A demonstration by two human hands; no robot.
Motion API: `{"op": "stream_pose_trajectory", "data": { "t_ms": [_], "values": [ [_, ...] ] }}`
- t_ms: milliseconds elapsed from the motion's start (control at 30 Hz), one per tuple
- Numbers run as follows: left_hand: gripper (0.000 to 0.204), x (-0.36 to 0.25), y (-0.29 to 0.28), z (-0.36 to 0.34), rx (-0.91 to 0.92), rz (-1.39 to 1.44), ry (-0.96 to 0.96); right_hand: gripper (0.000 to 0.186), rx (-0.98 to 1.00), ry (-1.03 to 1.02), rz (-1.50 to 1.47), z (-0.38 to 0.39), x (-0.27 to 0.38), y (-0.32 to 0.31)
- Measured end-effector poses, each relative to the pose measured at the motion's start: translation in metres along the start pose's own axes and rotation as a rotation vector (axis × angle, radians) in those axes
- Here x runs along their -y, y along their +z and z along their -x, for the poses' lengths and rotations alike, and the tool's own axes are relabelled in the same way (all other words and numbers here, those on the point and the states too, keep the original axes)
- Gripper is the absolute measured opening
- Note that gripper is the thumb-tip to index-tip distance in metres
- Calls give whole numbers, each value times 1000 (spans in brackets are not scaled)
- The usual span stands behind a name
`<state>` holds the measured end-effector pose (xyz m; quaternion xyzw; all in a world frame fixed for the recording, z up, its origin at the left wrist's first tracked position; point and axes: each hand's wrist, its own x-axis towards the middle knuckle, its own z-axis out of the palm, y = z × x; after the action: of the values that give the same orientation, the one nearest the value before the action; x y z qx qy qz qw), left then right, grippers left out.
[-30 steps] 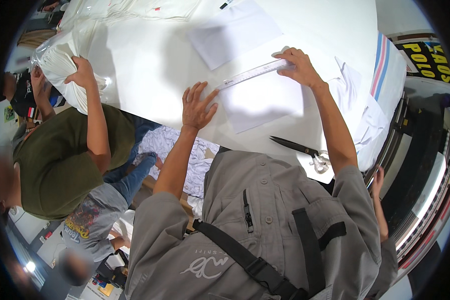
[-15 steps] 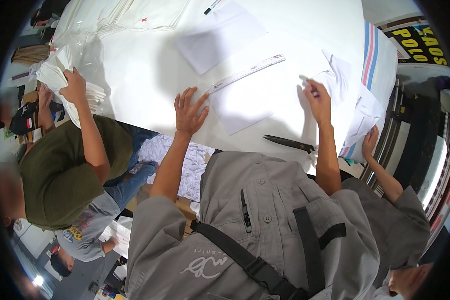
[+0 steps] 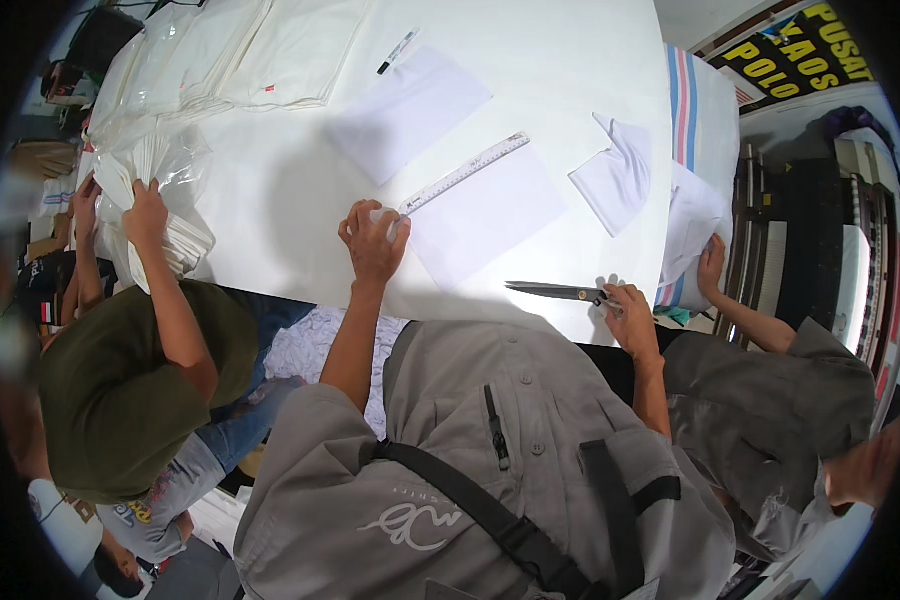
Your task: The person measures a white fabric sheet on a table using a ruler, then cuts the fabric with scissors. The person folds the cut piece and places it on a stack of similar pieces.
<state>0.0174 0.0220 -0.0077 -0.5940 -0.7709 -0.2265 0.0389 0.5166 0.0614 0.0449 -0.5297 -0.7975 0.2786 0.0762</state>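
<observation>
A flat white cloth-like piece [image 3: 500,215] lies on the table before me, with a clear ruler [image 3: 467,172] slanting along its upper left edge. My left hand [image 3: 374,245] is at the ruler's near end, its fingers curled together around something whitish that I cannot make out. At the table's front edge, my right hand [image 3: 630,320] has its fingers around the handles of dark scissors [image 3: 555,291]. The blades point left and lie close to the tabletop. Farther right is a loosely folded white cloth [image 3: 615,175].
Another flat white piece [image 3: 410,110] and a marker [image 3: 397,52] lie farther back on the white table [image 3: 270,180]. Plastic-wrapped stacks [image 3: 290,50] fill the far left. A co-worker's hand [image 3: 148,215] holds folded white cloth at left; another person's hand [image 3: 711,265] touches cloth at right.
My right hand has come down from beside the folded cloth and taken hold of the scissors. My left fingers, spread out before, are now curled. At left, the co-worker's stack has shifted slightly.
</observation>
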Motion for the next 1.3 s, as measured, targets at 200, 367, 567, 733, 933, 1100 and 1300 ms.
{"op": "stream_pose_trajectory", "data": {
  "t_ms": [200,367,567,733,933,1100,1300],
  "values": [
    [18,7,-1,0,-49,17,-61,55,83,51,131,7,11,20],
    [22,13,-11,-4,-63,64,-99,41,-59,53,43,-39,33,31],
    [31,19,-23,9,-76,90,-293,34,-166,-174,-171,-193,80,49],
    [43,1,-35,34,46,18,-521,44,-71,-215,-95,-290,104,46],
    [48,-19,-30,43,82,39,-609,45,41,-339,-9,-326,92,58],
    [47,-26,-26,34,107,88,-701,37,-10,-331,-209,-331,90,62],
    [44,-37,-20,30,81,224,-803,30,4,-357,-207,-341,82,60]
  ]
}}
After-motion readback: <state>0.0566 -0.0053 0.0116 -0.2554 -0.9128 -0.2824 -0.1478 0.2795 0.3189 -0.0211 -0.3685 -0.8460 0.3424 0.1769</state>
